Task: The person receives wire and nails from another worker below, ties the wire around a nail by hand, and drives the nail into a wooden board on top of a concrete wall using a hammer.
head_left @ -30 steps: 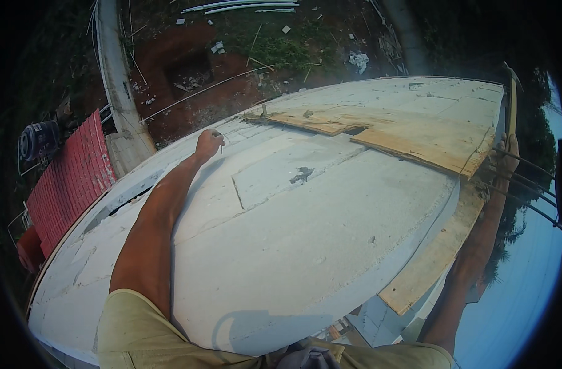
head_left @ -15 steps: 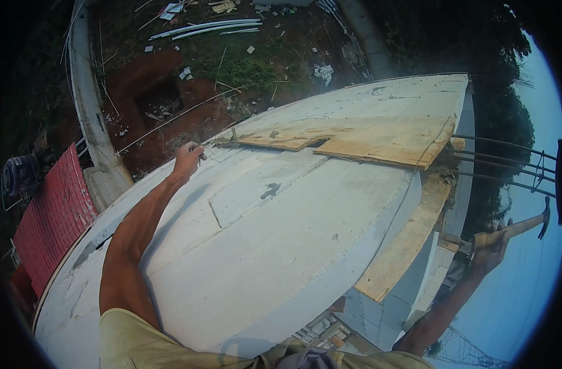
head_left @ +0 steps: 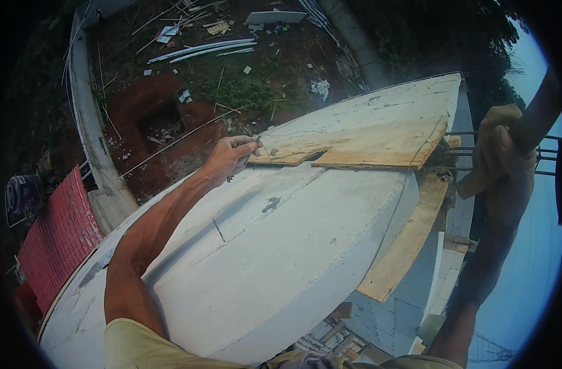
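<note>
My right hand [head_left: 505, 147] is raised at the right and closed round the wooden handle of a hammer [head_left: 542, 111]. The hammer's head is hidden in the dark rim of the picture. My left hand [head_left: 231, 157] is at the left end of a weathered wooden plank [head_left: 379, 144], its thumb and fingers pinched together. Something thin and small shows at the fingertips, too small to name. The plank lies across the top of a wall of pale blocks [head_left: 281, 246]. A second, narrower board [head_left: 407, 240] slopes down over the wall's right edge.
Steel rods [head_left: 548, 157] stick out beyond the plank's right end. The wall's edge drops off to the ground far below, where white pipes [head_left: 201, 49] and a square pit [head_left: 161, 126] show. A red tiled roof [head_left: 59, 240] lies at the left.
My left hand has moved right and onto the plank's left end. My right hand has swung the hammer up and nearer, so its head has left the view.
</note>
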Demonstrator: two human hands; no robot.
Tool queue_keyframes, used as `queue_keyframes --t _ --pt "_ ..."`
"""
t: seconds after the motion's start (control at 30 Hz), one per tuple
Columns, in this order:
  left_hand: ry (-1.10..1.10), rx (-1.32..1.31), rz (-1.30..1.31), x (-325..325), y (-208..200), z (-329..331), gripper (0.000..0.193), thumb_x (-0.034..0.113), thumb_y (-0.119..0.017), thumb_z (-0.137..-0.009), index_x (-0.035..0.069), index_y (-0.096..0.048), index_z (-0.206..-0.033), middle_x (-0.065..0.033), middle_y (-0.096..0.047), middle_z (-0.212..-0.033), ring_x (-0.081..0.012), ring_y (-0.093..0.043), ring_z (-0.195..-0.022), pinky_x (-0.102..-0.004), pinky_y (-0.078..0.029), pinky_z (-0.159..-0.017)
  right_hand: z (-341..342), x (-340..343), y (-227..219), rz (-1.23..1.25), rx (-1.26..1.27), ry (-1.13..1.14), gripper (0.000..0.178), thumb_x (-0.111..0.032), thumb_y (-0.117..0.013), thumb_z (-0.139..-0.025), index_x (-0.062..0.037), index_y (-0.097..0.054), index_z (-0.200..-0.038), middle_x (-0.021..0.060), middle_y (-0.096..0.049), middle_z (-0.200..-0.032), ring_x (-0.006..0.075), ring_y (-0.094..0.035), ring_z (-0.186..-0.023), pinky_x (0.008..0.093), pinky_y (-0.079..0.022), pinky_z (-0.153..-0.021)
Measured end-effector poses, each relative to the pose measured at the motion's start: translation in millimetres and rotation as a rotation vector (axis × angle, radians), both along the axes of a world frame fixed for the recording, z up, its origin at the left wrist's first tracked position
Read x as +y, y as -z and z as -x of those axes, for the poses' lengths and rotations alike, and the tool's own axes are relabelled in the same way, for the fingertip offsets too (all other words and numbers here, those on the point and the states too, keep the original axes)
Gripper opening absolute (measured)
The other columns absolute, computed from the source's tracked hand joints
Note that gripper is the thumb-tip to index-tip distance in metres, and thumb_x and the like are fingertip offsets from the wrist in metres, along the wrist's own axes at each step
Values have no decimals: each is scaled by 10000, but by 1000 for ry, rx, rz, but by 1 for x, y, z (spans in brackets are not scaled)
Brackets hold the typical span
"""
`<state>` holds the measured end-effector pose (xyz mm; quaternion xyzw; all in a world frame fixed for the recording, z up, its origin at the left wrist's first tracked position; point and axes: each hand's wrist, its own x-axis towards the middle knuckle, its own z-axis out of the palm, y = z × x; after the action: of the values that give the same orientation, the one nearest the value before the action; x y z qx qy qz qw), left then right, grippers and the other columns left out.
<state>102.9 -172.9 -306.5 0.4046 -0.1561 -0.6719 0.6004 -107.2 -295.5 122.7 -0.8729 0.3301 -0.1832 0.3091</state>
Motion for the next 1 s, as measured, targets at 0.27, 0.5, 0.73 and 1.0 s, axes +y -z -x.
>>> queue_keyframes --t 0.27,0.5,0.73,1.0 --pt "-78 217 165 -21 -48 -9 263 223 -670 -1004 -11 -649 -1122 -16 -654 -841 9 -319 -436 -186 -256 -384 -129 -35 98 123 684 -259 336 -291 -726 -928 26 -758 -1037 117 -687 -731 167 -653 -630 340 -543 -646" --pt "-116 295 225 -24 -61 -2 264 256 -651 -1016 1 -630 -1086 -19 -653 -863 8 -309 -427 -182 -267 -378 -134 -57 175 -43 824 -232 337 -227 -740 -889 71 -743 -1046 176 -713 -763 219 -687 -660 358 -551 -670" --pt "-51 209 307 -30 -64 0 233 258 -634 -1027 29 -627 -1069 16 -590 -787 13 -308 -444 -187 -264 -383 -130 -74 199 -170 536 -342 219 -199 -690 -892 -22 -775 -989 84 -730 -809 120 -599 -626 300 -444 -553" --pt "-255 -497 315 -40 -70 12 141 168 -712 -960 37 -701 -1011 40 -608 -776 -41 -540 -706 -235 -435 -604 -128 -79 203 -297 672 -319 160 -143 -672 -856 -36 -763 -933 49 -719 -800 77 -505 -547 265 -399 -487"
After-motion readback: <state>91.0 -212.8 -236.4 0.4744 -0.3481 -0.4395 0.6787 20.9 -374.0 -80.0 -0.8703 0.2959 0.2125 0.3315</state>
